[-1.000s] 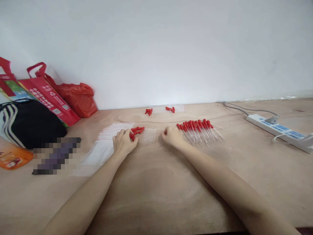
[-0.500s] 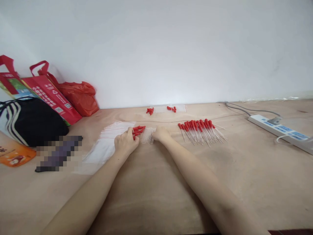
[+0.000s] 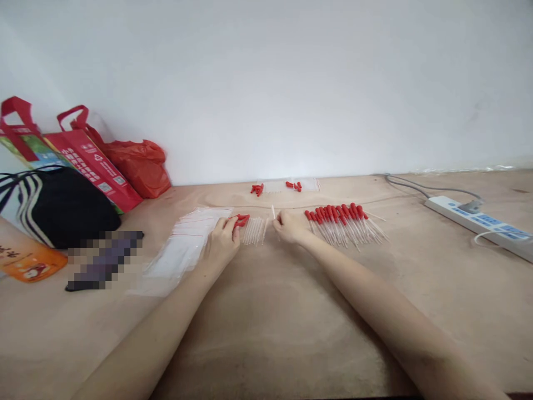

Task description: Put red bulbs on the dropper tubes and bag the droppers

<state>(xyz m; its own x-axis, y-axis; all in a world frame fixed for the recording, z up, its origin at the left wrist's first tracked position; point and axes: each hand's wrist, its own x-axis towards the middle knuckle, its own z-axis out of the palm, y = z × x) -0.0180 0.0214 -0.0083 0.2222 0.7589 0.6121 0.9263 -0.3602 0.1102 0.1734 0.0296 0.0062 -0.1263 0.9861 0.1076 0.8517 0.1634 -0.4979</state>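
Note:
My right hand (image 3: 290,226) is closed in a pinch on a thin, clear-white dropper tube (image 3: 273,212), whose upper end sticks up above the fingers. My left hand (image 3: 222,238) has its fingers curled at a small pile of red rubber bulbs (image 3: 242,219), and seems to pinch one, partly hidden by the fingers. Between the hands lies a row of bare dropper tubes (image 3: 255,231). To the right of my right hand, many droppers with red bulbs (image 3: 339,216) are fanned side by side on the table.
Clear zip bags (image 3: 183,244) lie under and beside my left forearm. More red bulbs and a clear bag (image 3: 310,184) rest near the wall. A power strip (image 3: 478,219) is on the right. At left stand a black bag (image 3: 79,211), red bags (image 3: 139,166) and an orange packet (image 3: 35,264).
My right hand has moved right, away from the row, with a tube now showing upright in its fingers. My left hand has stayed by the red bulbs, its fingers shifting slightly.

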